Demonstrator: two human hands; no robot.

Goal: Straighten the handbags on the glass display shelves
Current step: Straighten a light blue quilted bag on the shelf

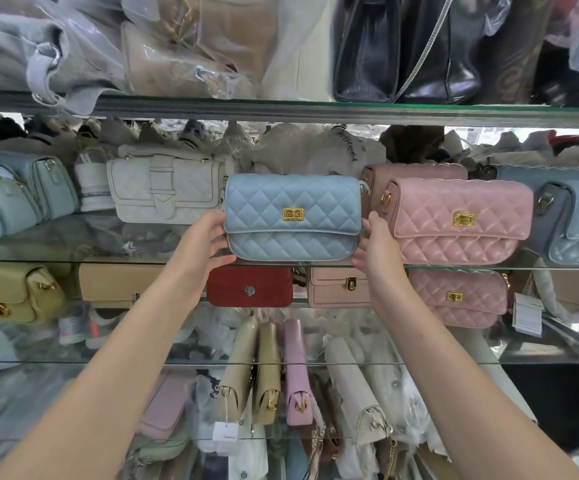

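Note:
A light blue quilted handbag (293,216) with a gold clasp stands upright at the front of the middle glass shelf (108,260). My left hand (208,242) grips its left end and my right hand (373,245) grips its right end, the fingers of both hidden behind the bag. A pink quilted handbag (457,220) with the same clasp stands right beside it, with another pink bag (416,173) behind. A white quilted bag (167,192) sits to the left, further back.
Pale blue bags (14,195) fill the shelf's left end, a blue-grey bag (572,216) the right end. The shelf below holds a red bag (250,287), pink bags (457,296) and beige bags (118,282). Black bags (405,50) and wrapped bags sit on the top shelf.

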